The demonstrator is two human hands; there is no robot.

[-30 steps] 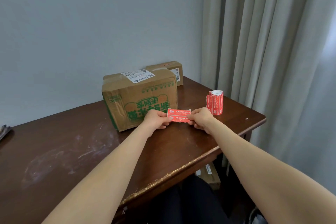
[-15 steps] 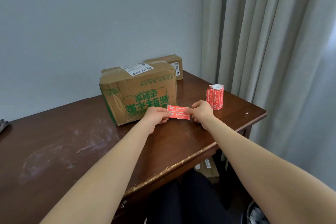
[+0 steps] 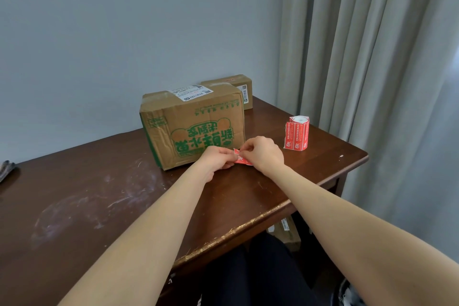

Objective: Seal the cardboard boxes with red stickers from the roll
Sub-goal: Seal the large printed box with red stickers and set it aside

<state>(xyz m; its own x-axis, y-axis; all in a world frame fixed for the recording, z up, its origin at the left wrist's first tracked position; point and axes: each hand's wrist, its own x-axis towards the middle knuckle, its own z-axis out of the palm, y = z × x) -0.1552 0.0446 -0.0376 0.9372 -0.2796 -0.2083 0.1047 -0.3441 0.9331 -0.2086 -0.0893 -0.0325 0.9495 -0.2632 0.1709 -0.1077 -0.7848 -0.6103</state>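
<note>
The red sticker [image 3: 243,160] is held just in front of the large cardboard box [image 3: 193,129], at that box's lower right corner; only a short stretch of it shows between the two hands, and whether it touches the table [image 3: 99,194] cannot be told. The left hand [image 3: 218,159] pinches the sticker's left end with curled fingers, close against the front face of the large cardboard box. The right hand [image 3: 263,153] lies over the rest of the strip, its fingers bent down and nipping the sticker's upper edge near the left hand, so the two hands nearly meet.

The large cardboard box stands on the table with green print on its front face, which reads upside down; a white shipping label [image 3: 191,92] lies on its top, and brown tape runs over the top left edge. Behind its right rear corner, touching or nearly so, sits a smaller cardboard box [image 3: 239,88] with a small white label on its side. To the right of the large cardboard box, well apart from it, the roll [image 3: 298,135] of red stickers stands upright on the table, with a loose end hanging down its left side.

Farther right of the box hangs a grey curtain [image 3: 372,57]; behind it is a plain wall [image 3: 124,32]; far to its left, at the table's edge, lies a dark object [image 3: 6,169], too cut off to name.
</note>
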